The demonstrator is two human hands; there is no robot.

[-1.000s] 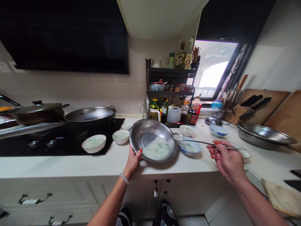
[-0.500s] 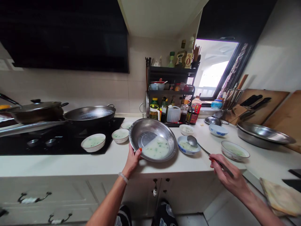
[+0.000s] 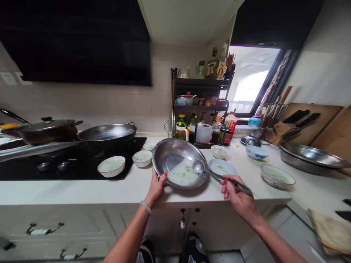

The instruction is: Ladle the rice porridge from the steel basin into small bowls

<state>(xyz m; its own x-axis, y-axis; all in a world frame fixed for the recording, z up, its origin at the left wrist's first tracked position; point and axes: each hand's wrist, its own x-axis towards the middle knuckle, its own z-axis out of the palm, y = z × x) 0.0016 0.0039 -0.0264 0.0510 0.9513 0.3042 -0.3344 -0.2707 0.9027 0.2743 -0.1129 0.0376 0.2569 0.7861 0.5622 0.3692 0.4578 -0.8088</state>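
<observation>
My left hand (image 3: 156,186) grips the near left rim of a large steel basin (image 3: 168,153), which is tilted toward me on the white counter (image 3: 82,190) and holds pale soup with green bits. My right hand (image 3: 238,195) is closed round the handle of a metal ladle (image 3: 197,167). The ladle's bowl hangs over the basin's right side, just above the soup. A blue-patterned bowl (image 3: 222,167) with some soup sits right beside the basin, under the ladle's handle.
Small bowls of soup stand around: two (image 3: 111,166) (image 3: 142,158) by the black hob, others (image 3: 277,176) (image 3: 257,151) to the right. A wok (image 3: 106,132) and a lidded pan (image 3: 41,129) sit on the hob. A bottle rack (image 3: 200,109), knife block and steel pan (image 3: 312,156) line the back.
My right hand has swung the ladle left, from above the blue-patterned bowl back over the basin. My left hand has kept its hold on the tilted basin's rim.
</observation>
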